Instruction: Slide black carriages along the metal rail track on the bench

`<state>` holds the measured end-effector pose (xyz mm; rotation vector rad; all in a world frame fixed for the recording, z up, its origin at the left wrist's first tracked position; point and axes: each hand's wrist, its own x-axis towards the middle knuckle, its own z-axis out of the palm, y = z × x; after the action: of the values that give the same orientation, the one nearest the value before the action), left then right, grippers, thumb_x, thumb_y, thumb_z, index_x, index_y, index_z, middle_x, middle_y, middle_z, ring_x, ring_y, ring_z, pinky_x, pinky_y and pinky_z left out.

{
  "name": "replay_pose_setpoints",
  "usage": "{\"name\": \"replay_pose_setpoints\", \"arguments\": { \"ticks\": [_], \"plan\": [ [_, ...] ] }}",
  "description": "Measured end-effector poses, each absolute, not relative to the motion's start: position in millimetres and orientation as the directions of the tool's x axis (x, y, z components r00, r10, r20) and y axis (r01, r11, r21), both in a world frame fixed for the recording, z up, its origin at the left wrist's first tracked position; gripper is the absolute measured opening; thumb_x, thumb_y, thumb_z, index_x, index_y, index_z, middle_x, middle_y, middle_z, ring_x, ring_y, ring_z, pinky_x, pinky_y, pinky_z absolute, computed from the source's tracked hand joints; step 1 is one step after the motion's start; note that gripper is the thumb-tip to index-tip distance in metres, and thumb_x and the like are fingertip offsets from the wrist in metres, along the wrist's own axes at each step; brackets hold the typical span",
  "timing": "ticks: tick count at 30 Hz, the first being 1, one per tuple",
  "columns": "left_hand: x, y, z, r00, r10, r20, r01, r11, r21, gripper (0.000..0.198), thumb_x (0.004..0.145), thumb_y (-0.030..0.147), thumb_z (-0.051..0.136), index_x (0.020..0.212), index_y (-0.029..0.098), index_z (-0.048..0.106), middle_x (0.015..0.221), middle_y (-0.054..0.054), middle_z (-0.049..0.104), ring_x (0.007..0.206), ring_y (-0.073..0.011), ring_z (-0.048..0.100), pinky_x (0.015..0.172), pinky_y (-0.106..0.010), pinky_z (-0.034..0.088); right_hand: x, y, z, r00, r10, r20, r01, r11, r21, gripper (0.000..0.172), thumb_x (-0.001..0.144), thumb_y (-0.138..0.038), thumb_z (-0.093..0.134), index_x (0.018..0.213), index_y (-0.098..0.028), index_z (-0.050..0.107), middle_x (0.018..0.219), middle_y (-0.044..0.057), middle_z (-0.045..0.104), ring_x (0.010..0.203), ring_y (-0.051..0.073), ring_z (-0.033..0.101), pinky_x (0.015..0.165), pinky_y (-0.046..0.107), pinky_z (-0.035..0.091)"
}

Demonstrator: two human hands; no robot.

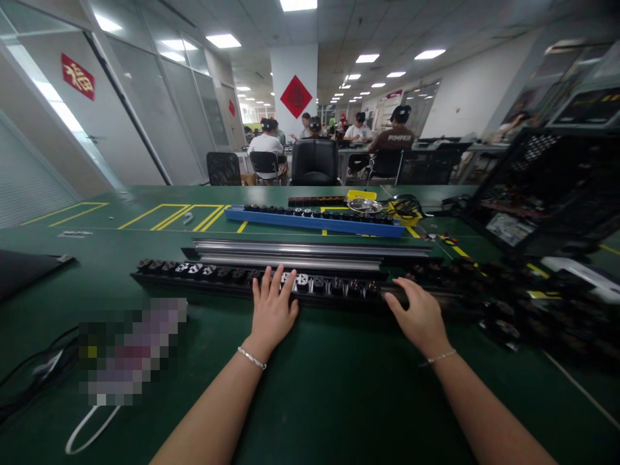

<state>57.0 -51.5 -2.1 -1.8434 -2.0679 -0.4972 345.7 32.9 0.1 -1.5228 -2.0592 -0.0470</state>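
Observation:
A long black channel (165, 276) lies across the green table, with a row of small black and white socket-like parts (195, 269) set in it. My left hand (274, 303) rests on the middle of that row, fingers spread and pointing forward. At the right end of the row, my right hand (417, 313) has its thumb and fingers apart, touching or close to the channel; nothing shows between them. Just behind lie long silver and black metal rails (300, 248). The undersides of both hands' fingers are hidden.
Farther back sits a blue channel (310, 221) with similar parts. A metal dish (364, 205) and black cables (405, 205) lie behind it. To the right are a dark heap of loose parts (542, 323) and an open black case (513, 187). A blurred-out item (138, 352) lies left.

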Motion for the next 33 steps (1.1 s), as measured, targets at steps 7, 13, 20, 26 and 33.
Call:
{"name": "replay_pose_setpoints", "arguments": {
  "ticks": [7,13,20,26,33],
  "plan": [
    [88,-43,6,0.087,0.877,0.472,0.996,-0.091,-0.013,0.059,0.083,0.034,0.046,0.140,0.033,0.030,0.151,-0.002,0.023,0.140,-0.0286,0.008,0.112,-0.058,0.009,308,30,-2,-0.022,0.888,0.459,0.919,0.199,-0.341,0.042,0.085,-0.051,0.038,0.109,-0.027,0.064,0.118,0.004,0.062,0.120,0.030,0.043,0.097,0.051,0.027],
    [113,-34,-1,0.216,0.841,0.495,0.974,-0.221,-0.049,0.056,0.084,0.034,0.044,0.139,0.029,0.033,0.150,-0.002,0.024,0.140,-0.0274,0.012,0.112,-0.057,0.010,307,29,-10,-0.016,0.856,0.516,0.920,0.214,-0.328,0.039,0.085,-0.050,0.042,0.108,-0.028,0.065,0.116,0.004,0.063,0.120,0.028,0.043,0.098,0.048,0.026],
    [114,-35,-10,0.270,0.847,0.458,0.960,-0.273,-0.061,0.065,0.081,0.034,0.050,0.142,0.029,0.026,0.149,0.000,0.027,0.139,-0.0263,0.016,0.112,-0.054,0.015,298,31,-12,0.079,0.840,0.537,0.911,0.158,-0.381,0.034,0.077,-0.049,0.054,0.100,-0.029,0.069,0.114,0.003,0.064,0.120,0.029,0.043,0.102,0.051,0.020],
    [112,-36,-9,0.288,0.843,0.454,0.955,-0.291,-0.063,0.064,0.079,0.032,0.053,0.139,0.032,0.031,0.149,0.000,0.029,0.139,-0.0276,0.017,0.112,-0.055,0.016,297,28,-11,0.080,0.845,0.529,0.900,0.167,-0.403,0.033,0.077,-0.048,0.054,0.099,-0.028,0.069,0.115,0.004,0.063,0.121,0.029,0.042,0.102,0.052,0.019],
    [111,-37,-9,0.291,0.840,0.458,0.953,-0.298,-0.059,0.061,0.078,0.030,0.055,0.135,0.037,0.037,0.147,0.000,0.032,0.139,-0.0282,0.018,0.111,-0.055,0.016,329,26,-10,-0.175,0.834,0.524,0.863,0.387,-0.326,0.045,0.085,-0.045,0.043,0.122,-0.025,0.055,0.127,0.005,0.056,0.122,0.024,0.043,0.102,0.044,0.028]
  ]
}}
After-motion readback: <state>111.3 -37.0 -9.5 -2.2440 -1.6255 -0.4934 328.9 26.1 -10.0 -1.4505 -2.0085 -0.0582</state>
